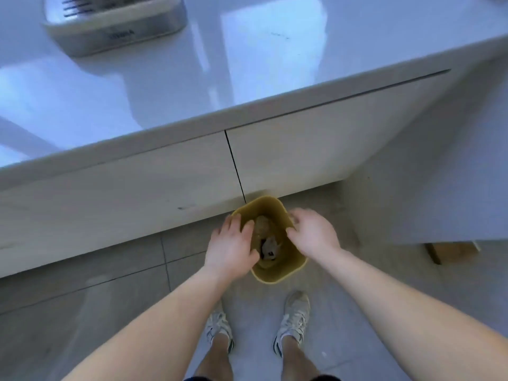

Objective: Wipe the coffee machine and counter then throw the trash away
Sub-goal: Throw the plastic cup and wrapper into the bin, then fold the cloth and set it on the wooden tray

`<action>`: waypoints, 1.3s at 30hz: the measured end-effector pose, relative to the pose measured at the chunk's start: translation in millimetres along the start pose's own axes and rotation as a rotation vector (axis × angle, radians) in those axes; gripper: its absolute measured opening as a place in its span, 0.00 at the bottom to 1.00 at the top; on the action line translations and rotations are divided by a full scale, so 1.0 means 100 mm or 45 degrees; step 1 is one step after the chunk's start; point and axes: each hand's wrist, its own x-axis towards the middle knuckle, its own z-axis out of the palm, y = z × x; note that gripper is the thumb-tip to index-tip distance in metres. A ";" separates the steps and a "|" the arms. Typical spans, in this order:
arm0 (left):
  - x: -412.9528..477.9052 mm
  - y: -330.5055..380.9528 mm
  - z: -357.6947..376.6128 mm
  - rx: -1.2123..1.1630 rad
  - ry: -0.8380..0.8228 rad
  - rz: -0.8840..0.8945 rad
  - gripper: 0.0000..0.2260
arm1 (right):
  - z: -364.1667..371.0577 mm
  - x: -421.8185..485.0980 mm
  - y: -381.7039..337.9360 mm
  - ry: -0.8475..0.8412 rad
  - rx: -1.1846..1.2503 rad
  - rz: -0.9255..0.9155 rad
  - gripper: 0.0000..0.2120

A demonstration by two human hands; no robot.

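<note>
A small yellow trash bin (277,275) stands on the tiled floor against the cabinet front, just ahead of my feet. Crumpled brownish paper trash (268,243) lies inside it. My left hand (231,246) hovers over the bin's left rim, fingers spread, holding nothing. My right hand (312,232) hovers over the right rim, fingers apart and also holding nothing. Whether either hand touches the rim is unclear. The glossy white counter (165,86) fills the upper half of the view. The base of the silver coffee machine (115,28) shows at the top left.
White cabinet fronts (137,188) run beneath the counter edge. A lower white surface (453,174) juts out on the right, with a brown cardboard box (450,253) under it. My two sneakers (294,320) stand on the grey floor tiles.
</note>
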 end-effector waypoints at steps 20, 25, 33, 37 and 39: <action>-1.10 0.22 -2.38 -0.066 0.488 -0.225 0.32 | -2.23 -0.67 -1.51 0.110 -0.278 -0.423 0.30; -1.30 0.13 -2.73 -0.064 0.584 -0.325 0.31 | -2.45 -0.66 -1.71 0.092 -0.359 -0.482 0.29; -1.59 -0.18 -3.00 -0.017 0.683 -0.439 0.31 | -2.58 -0.66 -2.17 0.106 -0.430 -0.610 0.28; -1.68 -0.41 -3.06 -0.014 0.692 -0.463 0.31 | -2.53 -0.70 -2.49 0.124 -0.420 -0.661 0.29; -1.74 -0.56 -3.09 -0.029 0.701 -0.463 0.31 | -2.48 -0.74 -2.67 0.130 -0.414 -0.668 0.29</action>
